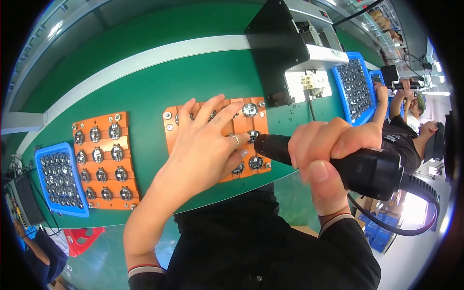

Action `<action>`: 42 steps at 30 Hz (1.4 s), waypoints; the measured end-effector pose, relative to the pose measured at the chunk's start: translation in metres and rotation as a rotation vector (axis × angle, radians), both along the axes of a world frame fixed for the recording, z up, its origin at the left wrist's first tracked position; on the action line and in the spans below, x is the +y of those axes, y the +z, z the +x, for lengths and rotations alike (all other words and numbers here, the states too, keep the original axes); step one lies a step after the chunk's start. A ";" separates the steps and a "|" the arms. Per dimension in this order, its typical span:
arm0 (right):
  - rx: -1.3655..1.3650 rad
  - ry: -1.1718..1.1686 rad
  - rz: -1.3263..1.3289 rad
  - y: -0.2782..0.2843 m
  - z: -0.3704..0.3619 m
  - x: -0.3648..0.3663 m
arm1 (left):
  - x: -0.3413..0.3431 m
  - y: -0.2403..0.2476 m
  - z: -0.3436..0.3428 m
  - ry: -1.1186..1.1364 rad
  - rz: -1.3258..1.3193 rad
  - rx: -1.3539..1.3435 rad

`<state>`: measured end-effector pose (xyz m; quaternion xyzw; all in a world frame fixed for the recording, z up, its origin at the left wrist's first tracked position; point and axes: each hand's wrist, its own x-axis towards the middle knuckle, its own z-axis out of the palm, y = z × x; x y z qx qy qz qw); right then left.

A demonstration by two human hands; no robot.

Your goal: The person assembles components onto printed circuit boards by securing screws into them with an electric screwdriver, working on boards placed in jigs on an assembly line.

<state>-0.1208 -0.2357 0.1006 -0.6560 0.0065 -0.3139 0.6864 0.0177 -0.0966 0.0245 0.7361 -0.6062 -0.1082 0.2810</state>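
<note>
My right hand (333, 145) is wrapped round a black corded electric screwdriver (369, 174). Its nose points left, at a small round black-and-silver part (253, 136) near the right edge of an orange fixture board (172, 140). Across that board lies my left hand (203, 140), fingers spread over several of the seated parts and a ring on one finger. The left index finger and thumb reach close to the screwdriver's nose. The bit tip is hard to make out. Parts beneath the left palm are hidden.
A second orange board (108, 162) with rows of similar parts lies left, beside a filled blue tray (85, 205). A machine with a black panel (273, 53) stands far right of centre; tiny dark screws (292, 113) are scattered near it. Beyond are another blue tray (344, 99) and co-workers (406, 140).
</note>
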 end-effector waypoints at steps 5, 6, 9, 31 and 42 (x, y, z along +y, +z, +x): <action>0.087 0.020 -0.057 0.004 -0.005 -0.001 | 0.002 -0.001 -0.003 -0.031 0.008 -0.036; 0.110 0.054 -0.110 0.004 -0.004 0.000 | 0.002 -0.003 -0.003 -0.032 0.009 -0.053; -0.015 0.157 -0.385 0.008 -0.007 -0.017 | 0.002 -0.005 -0.008 -0.021 0.044 -0.114; -0.271 -0.229 -0.086 0.038 -0.113 -0.090 | 0.007 0.016 -0.060 -0.047 0.107 -0.181; -0.279 -0.168 -0.291 0.046 -0.055 -0.137 | 0.007 0.016 -0.065 -0.020 0.127 -0.210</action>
